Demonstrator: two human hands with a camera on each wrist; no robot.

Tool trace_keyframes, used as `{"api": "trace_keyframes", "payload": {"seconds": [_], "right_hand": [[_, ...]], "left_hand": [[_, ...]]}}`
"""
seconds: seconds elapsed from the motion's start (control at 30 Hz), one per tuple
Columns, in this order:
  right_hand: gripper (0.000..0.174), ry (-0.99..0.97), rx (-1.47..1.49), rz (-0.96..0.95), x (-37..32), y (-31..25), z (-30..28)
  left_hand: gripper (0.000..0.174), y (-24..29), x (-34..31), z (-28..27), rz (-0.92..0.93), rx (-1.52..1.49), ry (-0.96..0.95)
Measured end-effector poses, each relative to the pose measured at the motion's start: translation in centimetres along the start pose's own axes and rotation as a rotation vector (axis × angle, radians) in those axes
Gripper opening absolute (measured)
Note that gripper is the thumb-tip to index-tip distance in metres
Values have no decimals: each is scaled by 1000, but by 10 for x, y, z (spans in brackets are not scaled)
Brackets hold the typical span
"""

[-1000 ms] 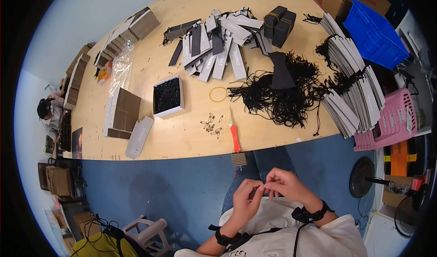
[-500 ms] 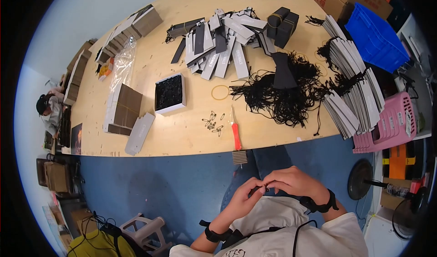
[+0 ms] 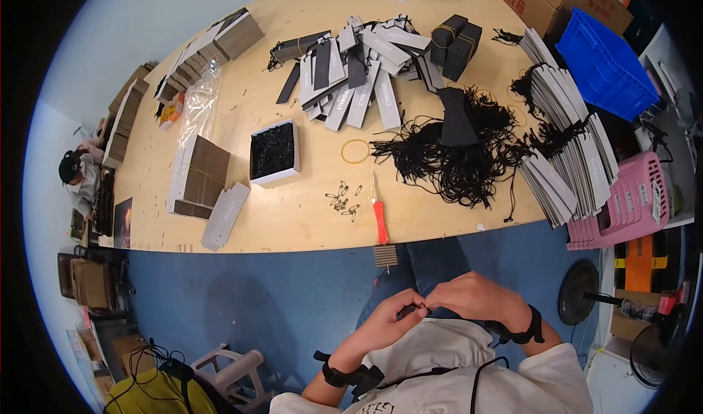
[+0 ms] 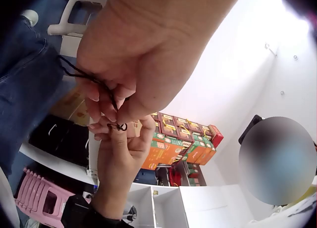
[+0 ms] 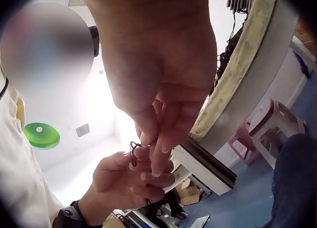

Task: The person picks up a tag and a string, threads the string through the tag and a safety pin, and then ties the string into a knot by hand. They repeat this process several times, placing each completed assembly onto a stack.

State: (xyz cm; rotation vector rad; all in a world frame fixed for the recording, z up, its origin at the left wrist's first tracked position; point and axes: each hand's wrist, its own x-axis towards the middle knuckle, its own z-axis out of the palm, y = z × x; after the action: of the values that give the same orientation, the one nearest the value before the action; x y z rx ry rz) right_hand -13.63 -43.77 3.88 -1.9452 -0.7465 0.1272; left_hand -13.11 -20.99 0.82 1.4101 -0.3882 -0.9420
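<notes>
In the head view both hands meet over the lap, below the table's front edge. A thin black cord [image 4: 81,75] hangs from the fingers of my left hand [image 3: 387,319], its strands trailing away in the left wrist view. My right hand [image 3: 476,297] pinches at the cord's other end, its fingertips right against those of the left. At that spot a small dark loop [image 5: 133,148] shows between the hands in the right wrist view. Fingers hide the rest of the cord.
On the table [image 3: 307,223] lie several small metal pins [image 3: 342,196], a red-handled knife [image 3: 380,222], a box of black pieces [image 3: 274,152], a heap of black cords [image 3: 454,165] and piled grey tags [image 3: 359,69]. A pink basket [image 3: 622,201] stands right.
Both hands stay together over the lap. The right hand has turned so its back faces up more, and the left wrist has shifted slightly left.
</notes>
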Motion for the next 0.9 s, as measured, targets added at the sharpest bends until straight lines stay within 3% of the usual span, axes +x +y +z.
{"api": "trace_keyframes", "payload": {"seconds": [0.13,0.23,0.5,0.7,0.9], "right_hand": [[21,26,-52,26,2,-7,-2],[23,-78,-122,-21,5,-9,-7],[17,28,-114,-99,3,-4,-5],[12,224,-86,-130,0,-2,4],[12,185,-142,-109,0,-4,4]], "left_hand": [[10,1,0,-4,-71,-64,-35],[10,4,0,-7,-102,-92,-70],[13,12,1,-8,-156,-233,-134],[14,22,1,-7,-189,-494,-85],[13,27,-2,-1,-161,-466,3]]}}
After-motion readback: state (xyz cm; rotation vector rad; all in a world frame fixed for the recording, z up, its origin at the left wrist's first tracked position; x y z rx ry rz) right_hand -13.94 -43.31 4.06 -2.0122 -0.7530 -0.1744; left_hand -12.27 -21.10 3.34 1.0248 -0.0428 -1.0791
